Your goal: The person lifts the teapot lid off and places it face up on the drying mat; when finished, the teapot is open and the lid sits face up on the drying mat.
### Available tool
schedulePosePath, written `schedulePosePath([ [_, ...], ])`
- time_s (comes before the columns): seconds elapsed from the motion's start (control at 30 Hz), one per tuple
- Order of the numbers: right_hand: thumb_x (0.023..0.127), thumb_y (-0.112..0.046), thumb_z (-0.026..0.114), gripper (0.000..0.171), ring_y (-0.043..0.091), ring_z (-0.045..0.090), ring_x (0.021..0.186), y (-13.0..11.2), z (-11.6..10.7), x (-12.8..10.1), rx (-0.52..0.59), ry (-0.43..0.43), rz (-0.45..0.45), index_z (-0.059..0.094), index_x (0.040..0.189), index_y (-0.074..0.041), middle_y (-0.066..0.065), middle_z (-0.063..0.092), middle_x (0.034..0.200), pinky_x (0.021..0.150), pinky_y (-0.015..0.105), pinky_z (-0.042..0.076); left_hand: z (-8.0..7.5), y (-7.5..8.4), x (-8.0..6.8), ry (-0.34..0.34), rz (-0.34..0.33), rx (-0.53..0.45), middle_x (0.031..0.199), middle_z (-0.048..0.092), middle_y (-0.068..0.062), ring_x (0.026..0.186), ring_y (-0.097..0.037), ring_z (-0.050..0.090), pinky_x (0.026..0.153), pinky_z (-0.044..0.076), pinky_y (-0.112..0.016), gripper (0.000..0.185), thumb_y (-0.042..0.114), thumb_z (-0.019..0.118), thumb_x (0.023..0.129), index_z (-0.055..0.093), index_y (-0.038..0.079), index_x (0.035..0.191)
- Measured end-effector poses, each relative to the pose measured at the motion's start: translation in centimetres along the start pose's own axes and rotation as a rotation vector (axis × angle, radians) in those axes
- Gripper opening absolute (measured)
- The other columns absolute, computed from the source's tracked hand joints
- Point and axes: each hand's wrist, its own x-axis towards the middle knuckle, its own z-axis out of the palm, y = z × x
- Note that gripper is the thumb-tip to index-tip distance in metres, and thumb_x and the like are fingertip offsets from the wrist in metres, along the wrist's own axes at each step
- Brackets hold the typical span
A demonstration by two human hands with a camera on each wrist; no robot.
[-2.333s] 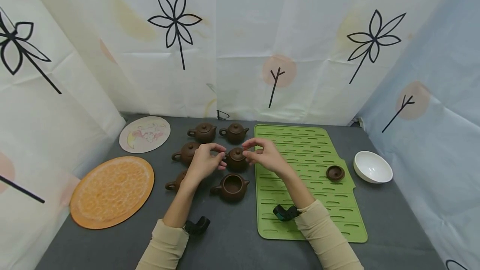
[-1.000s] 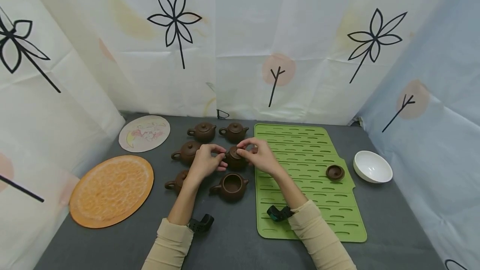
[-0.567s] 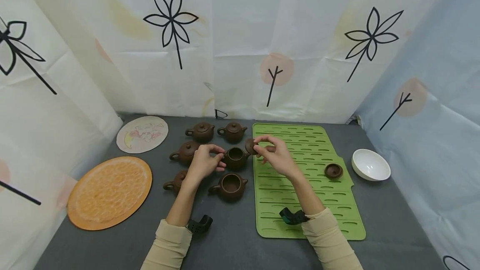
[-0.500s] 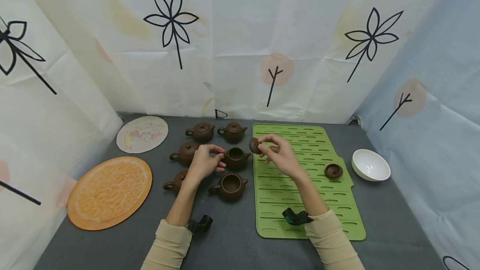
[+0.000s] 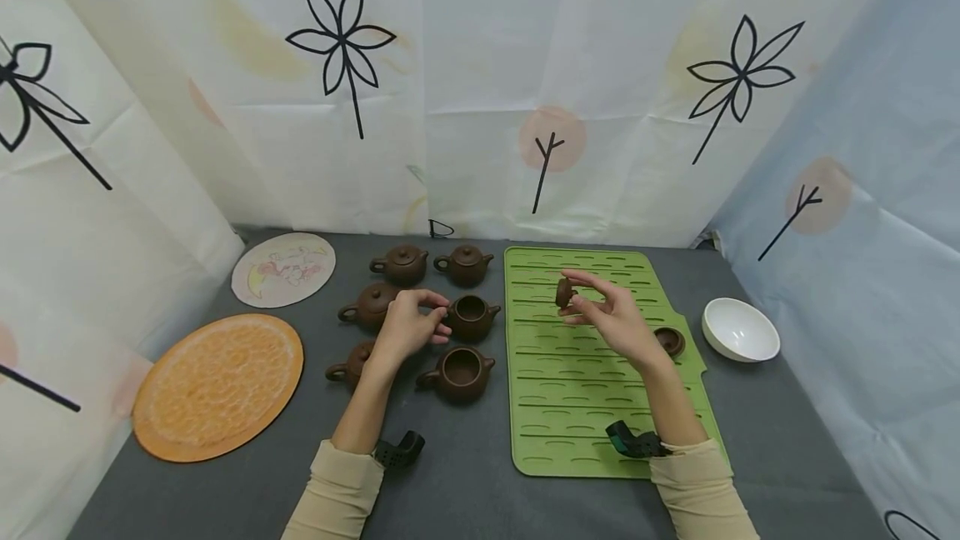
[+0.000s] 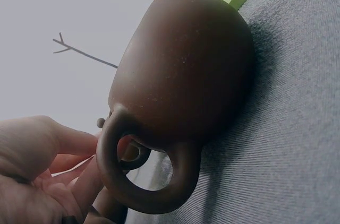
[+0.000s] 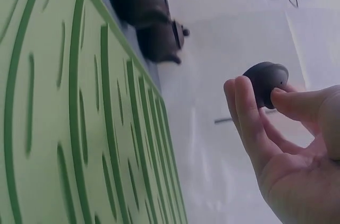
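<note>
My left hand pinches the ring handle of a small brown clay teapot, which stands lidless on the grey table. Its rounded body fills the middle of the left wrist view. Over the green mat, my right hand holds a brown teapot lid between thumb and fingers, raised and tipped on its side. The right wrist view shows that lid at the fingertips. Another lid lies upside down on the mat, partly hidden by the right hand.
A second lidless teapot stands in front. Lidded teapots sit behind and to the left, some partly hidden by the left hand. A white bowl is at the right. An orange round mat and a pale oval mat lie left.
The right hand took the lid off the middle teapot, tipped it and carried it right, over the green mat. The left hand has stayed at the handle.
</note>
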Motion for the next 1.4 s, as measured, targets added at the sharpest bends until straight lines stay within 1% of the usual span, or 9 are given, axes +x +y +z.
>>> schedulePosePath([
  [0.23, 0.111, -0.008, 0.061, 0.052, 0.012, 0.08, 0.109, 1.3, -2.7, -1.5, 0.084, 0.066, 0.038, 0.045, 0.16, 0.003, 0.023, 0.046, 0.159, 0.101, 0.034, 0.064, 0.1, 0.0, 0.0, -0.001, -0.003, -0.001, 0.114, 0.077, -0.025, 0.075, -0.018, 0.081, 0.069, 0.069, -0.035, 0.017, 0.004, 0.066, 0.107, 0.076, 0.001, 0.121],
  [0.43, 0.105, -0.018, 0.075, 0.061, -0.003, 0.075, 0.104, 1.2, -4.4, -2.5, -0.116, 0.183, 0.165, 0.049, 0.16, -0.008, 0.025, 0.05, 0.164, 0.094, 0.027, 0.064, 0.2, 0.1, -0.1, 0.001, -0.003, -0.001, 0.113, 0.078, -0.024, 0.075, -0.019, 0.081, 0.068, 0.069, -0.034, 0.017, 0.004, 0.066, 0.107, 0.076, 0.001, 0.121],
  [0.73, 0.105, -0.025, 0.075, 0.068, -0.014, 0.066, 0.096, 2.1, -7.7, -3.2, -0.308, 0.202, 0.243, 0.044, 0.163, -0.004, 0.031, 0.038, 0.171, 0.085, 0.014, 0.057, 0.2, 0.1, -0.1, -0.005, -0.001, -0.003, 0.116, 0.078, -0.023, 0.078, -0.021, 0.082, 0.071, 0.069, -0.036, 0.018, 0.003, 0.066, 0.107, 0.076, 0.001, 0.122],
  [0.8, 0.105, -0.026, 0.075, 0.068, -0.009, 0.069, 0.097, 2.4, -8.4, -3.2, -0.361, 0.208, 0.256, 0.045, 0.162, -0.004, 0.033, 0.04, 0.169, 0.083, 0.012, 0.055, 0.2, 0.1, -0.1, -0.006, 0.002, 0.001, 0.116, 0.078, -0.023, 0.078, -0.021, 0.082, 0.071, 0.069, -0.036, 0.018, 0.004, 0.066, 0.107, 0.076, 0.001, 0.122],
  [0.87, 0.105, -0.026, 0.075, 0.067, 0.007, 0.075, 0.105, 2.6, -8.8, -3.2, -0.406, 0.212, 0.274, 0.046, 0.162, -0.003, 0.035, 0.042, 0.166, 0.084, 0.016, 0.057, 0.2, 0.1, -0.1, -0.006, 0.004, 0.003, 0.115, 0.078, -0.023, 0.078, -0.021, 0.082, 0.071, 0.069, -0.036, 0.018, 0.004, 0.066, 0.107, 0.076, 0.001, 0.122],
  [0.93, 0.106, -0.026, 0.074, 0.066, 0.029, 0.077, 0.114, 2.9, -9.2, -3.2, -0.451, 0.215, 0.287, 0.047, 0.161, -0.001, 0.038, 0.044, 0.163, 0.088, 0.027, 0.061, 0.2, 0.1, -0.1, -0.008, 0.007, 0.006, 0.115, 0.078, -0.023, 0.078, -0.021, 0.082, 0.071, 0.069, -0.036, 0.018, 0.004, 0.066, 0.107, 0.076, 0.001, 0.122],
  [1.03, 0.106, -0.023, 0.073, 0.065, 0.056, 0.065, 0.129, 3.4, -9.5, -3.2, -0.487, 0.213, 0.302, 0.047, 0.16, 0.002, 0.041, 0.045, 0.16, 0.098, 0.052, 0.062, 0.2, 0.1, -0.1, -0.007, 0.009, 0.005, 0.115, 0.078, -0.023, 0.078, -0.021, 0.082, 0.072, 0.069, -0.037, 0.018, 0.004, 0.066, 0.107, 0.075, 0.001, 0.122],
  [1.17, 0.106, -0.022, 0.073, 0.063, 0.062, 0.058, 0.135, 3.9, -9.8, -3.2, -0.509, 0.205, 0.307, 0.049, 0.158, 0.002, 0.043, 0.047, 0.157, 0.103, 0.067, 0.057, 0.1, 0.1, -0.1, -0.006, 0.006, 0.003, 0.115, 0.078, -0.023, 0.078, -0.022, 0.082, 0.072, 0.069, -0.038, 0.018, 0.004, 0.066, 0.107, 0.075, 0.001, 0.122],
  [1.4, 0.105, -0.018, 0.074, 0.057, 0.062, 0.063, 0.128, 4.7, -10.0, -3.1, -0.551, 0.175, 0.297, 0.054, 0.153, 0.006, 0.044, 0.053, 0.15, 0.093, 0.059, 0.064, 0.0, 0.1, -0.1, -0.006, 0.008, 0.0, 0.115, 0.078, -0.023, 0.079, -0.023, 0.082, 0.073, 0.069, -0.038, 0.018, 0.004, 0.066, 0.107, 0.075, 0.001, 0.122],
])
